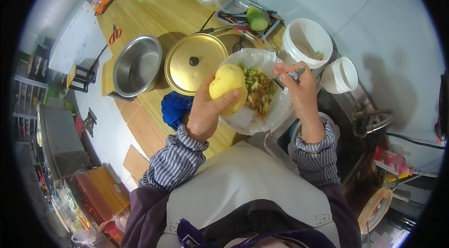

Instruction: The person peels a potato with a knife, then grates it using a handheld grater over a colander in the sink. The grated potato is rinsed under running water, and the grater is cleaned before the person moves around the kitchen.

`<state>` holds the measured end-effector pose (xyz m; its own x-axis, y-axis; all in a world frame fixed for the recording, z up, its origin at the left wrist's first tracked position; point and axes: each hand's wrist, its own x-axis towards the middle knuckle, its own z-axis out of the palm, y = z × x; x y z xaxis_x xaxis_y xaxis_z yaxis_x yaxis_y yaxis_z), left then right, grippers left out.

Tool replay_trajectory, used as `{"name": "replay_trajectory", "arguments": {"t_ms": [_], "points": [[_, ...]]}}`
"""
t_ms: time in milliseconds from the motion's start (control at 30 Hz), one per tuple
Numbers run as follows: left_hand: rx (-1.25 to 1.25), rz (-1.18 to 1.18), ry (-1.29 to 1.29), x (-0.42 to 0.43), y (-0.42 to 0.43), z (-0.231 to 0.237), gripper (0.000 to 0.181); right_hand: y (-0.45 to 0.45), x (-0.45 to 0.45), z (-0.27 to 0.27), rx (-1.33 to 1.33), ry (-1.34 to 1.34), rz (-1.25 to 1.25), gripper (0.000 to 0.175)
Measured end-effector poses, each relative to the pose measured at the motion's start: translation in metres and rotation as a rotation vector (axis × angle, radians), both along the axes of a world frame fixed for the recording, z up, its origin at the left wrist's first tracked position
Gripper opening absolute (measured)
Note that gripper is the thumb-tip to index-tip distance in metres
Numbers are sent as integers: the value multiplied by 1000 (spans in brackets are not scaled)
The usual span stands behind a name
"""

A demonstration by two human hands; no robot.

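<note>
A peeled yellow potato (228, 86) rests in my left hand (208, 107), with the thumb across its lower right side. My right hand (300, 88) grips a metal peeler (279, 83), apart from the potato. Below and between both hands is a bin or bowl lined with a whitish plastic bag (245, 129), holding brown peelings and green vegetable scraps (259, 97). A gold-coloured lid (196, 48) with a black knob lies just beyond my left hand. A crumpled blue cloth (175, 109) is beside my left wrist.
A deep steel pot (140, 67) stands left, with red-handled scissors (115, 35) behind it. White buckets (307, 42) stand right of the lined container, near a faucet (379, 121). Behind, a cut green radish or gourd (257, 19) lies on a tray of utensils. The wooden table (151, 13) extends away.
</note>
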<state>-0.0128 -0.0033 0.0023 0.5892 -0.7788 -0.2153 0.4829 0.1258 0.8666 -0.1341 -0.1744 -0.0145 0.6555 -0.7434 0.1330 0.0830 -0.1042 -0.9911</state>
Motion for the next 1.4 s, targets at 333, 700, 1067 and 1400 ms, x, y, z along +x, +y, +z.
{"name": "replay_trajectory", "arguments": {"t_ms": [333, 700, 1067, 1400], "points": [[2, 34, 136, 4, 43, -4, 51, 39, -94, -5, 437, 303, 128, 8], [100, 147, 174, -1, 110, -31, 47, 125, -49, -114, -204, 771, 628, 23], [251, 174, 225, -5, 181, -75, 46, 145, -48, -111, -352, 735, 207, 14], [266, 219, 323, 3, 207, -111, 46, 97, -83, -134, -353, 817, -75, 12]]}}
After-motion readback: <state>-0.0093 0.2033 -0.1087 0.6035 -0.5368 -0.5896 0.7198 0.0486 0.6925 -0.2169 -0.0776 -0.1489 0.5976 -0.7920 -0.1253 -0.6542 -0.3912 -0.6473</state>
